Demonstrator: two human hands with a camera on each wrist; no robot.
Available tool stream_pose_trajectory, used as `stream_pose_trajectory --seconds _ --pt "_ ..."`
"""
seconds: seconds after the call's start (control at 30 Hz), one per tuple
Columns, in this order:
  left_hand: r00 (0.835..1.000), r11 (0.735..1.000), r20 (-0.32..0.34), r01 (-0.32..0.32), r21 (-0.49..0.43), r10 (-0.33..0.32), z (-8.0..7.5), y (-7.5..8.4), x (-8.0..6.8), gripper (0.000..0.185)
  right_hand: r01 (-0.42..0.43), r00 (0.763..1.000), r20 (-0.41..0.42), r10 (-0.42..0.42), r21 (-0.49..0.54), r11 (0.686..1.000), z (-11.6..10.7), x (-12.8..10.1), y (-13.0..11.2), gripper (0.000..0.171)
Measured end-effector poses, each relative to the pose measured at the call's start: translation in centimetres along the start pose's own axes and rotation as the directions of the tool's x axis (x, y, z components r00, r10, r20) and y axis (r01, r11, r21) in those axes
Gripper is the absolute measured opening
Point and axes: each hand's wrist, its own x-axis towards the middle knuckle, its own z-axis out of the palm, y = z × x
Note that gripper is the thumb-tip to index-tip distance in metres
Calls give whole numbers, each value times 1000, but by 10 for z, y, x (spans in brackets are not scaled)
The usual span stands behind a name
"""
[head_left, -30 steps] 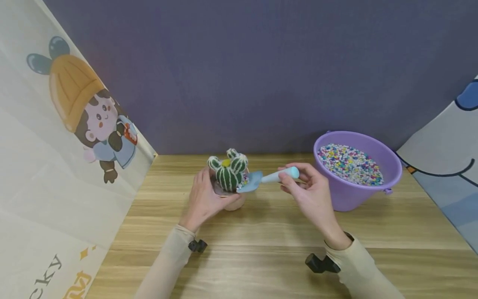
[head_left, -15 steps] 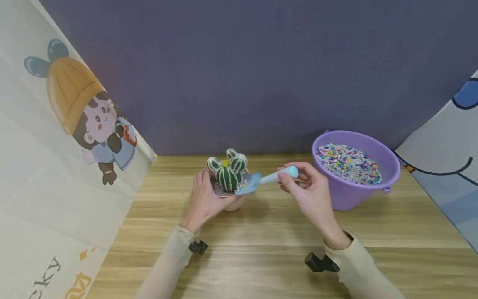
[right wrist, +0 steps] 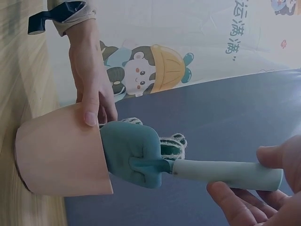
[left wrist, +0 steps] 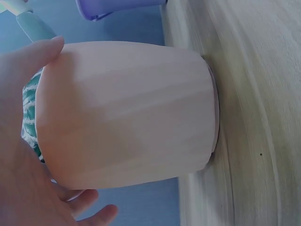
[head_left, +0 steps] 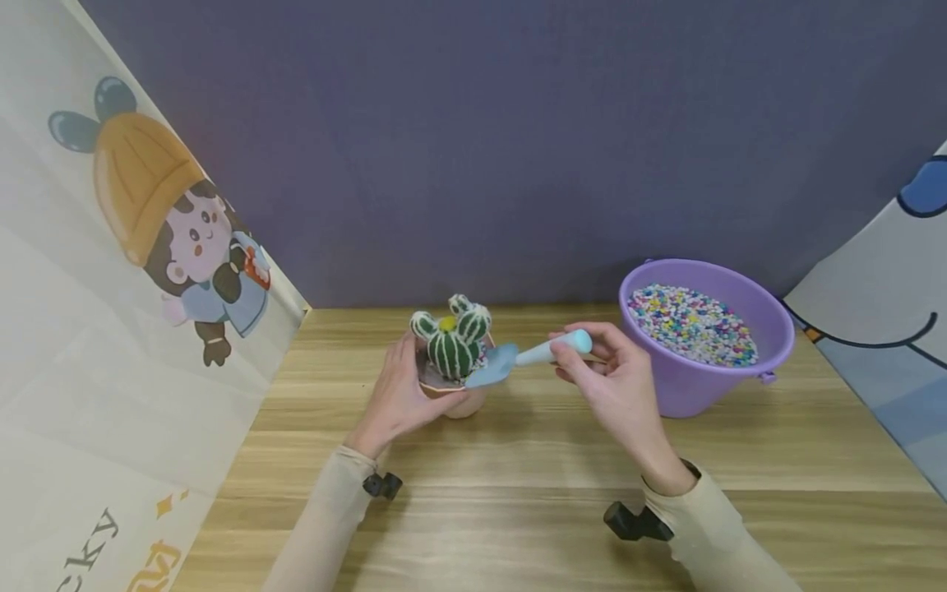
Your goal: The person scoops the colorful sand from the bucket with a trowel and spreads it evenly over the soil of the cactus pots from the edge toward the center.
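The left hand [head_left: 395,395] curls around the pink pot [head_left: 459,399], thumb on its near rim, keeping it upright on the wooden table [head_left: 518,493]. A green cactus [head_left: 453,341] with white ribs stands in the pot. The right hand [head_left: 617,386] pinches the pale handle of a small blue trowel [head_left: 518,359] between thumb and fingertips; its blade rests at the pot's rim at about three o'clock from the cactus. Further along at three o'clock, near the right hand, sits a purple bucket [head_left: 769,329] of coloured beads [head_left: 691,323].
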Motion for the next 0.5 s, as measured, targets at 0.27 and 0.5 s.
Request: stream_pose_trajectory --seconds 0.27,0.5 --pt "1000 1000 4 9 -9 -9 1 -1 0 128 6 1000 -8 -6 2 1000 1 -2 1 24" --pt "998 998 -30 60 6 -59 5 4 -1 129 16 1000 -16 -16 -7 1000 5 -3 -1 24"
